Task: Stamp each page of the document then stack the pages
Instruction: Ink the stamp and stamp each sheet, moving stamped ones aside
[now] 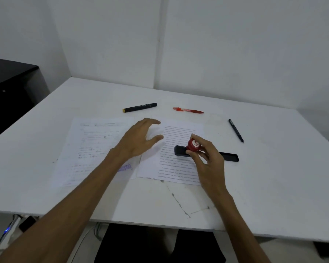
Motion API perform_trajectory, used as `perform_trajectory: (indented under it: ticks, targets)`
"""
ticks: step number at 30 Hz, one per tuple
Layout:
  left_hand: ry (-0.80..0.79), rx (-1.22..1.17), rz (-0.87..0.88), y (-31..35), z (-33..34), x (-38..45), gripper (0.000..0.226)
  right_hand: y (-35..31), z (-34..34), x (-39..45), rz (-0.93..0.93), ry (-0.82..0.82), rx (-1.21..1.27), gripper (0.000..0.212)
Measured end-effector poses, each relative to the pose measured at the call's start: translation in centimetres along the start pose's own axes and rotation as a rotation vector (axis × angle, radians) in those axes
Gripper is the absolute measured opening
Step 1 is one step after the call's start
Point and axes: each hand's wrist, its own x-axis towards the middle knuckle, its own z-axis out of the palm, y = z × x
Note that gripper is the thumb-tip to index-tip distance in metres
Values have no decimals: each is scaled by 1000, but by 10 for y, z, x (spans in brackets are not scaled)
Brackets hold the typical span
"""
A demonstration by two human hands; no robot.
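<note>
Two paper piles lie side by side on the white table (pixel 273 186). The left pile (pixel 91 149) shows faint writing and a purple stamp mark (pixel 124 167) near its lower right corner. The right page (pixel 177 168) carries printed lines of text. My right hand (pixel 207 156) grips the red knob (pixel 193 145), marked "TOP", of a long black stamp (pixel 180 151), which sits across the right page. Its black bar (pixel 229 156) runs on past my hand to the right. My left hand (pixel 141 139) hovers with fingers spread over the page's upper left area.
A black marker with a yellow end (pixel 140 107), a red pen (pixel 188 110) and a black pen (pixel 235 130) lie beyond and right of the papers. A dark cabinet (pixel 8 82) stands at the left. The table surface near me has cracks (pixel 179 204).
</note>
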Motion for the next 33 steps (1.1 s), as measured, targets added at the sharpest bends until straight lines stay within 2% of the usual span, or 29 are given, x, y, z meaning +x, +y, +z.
perform_trajectory:
  ticks: [3, 9, 24, 33]
  targets:
    - [-178, 110, -1, 7, 11, 10, 72, 3, -9, -4, 4, 7, -22, 45]
    - [-345, 251, 17, -2, 23, 10, 84, 9, -22, -9, 9, 42, -22, 49]
    - [-280, 337, 44, -7, 32, 3, 80, 10, -35, -12, 32, 70, -3, 53]
    - [-266, 371, -4, -6, 38, 3, 82, 15, -48, -20, 29, 69, -57, 52]
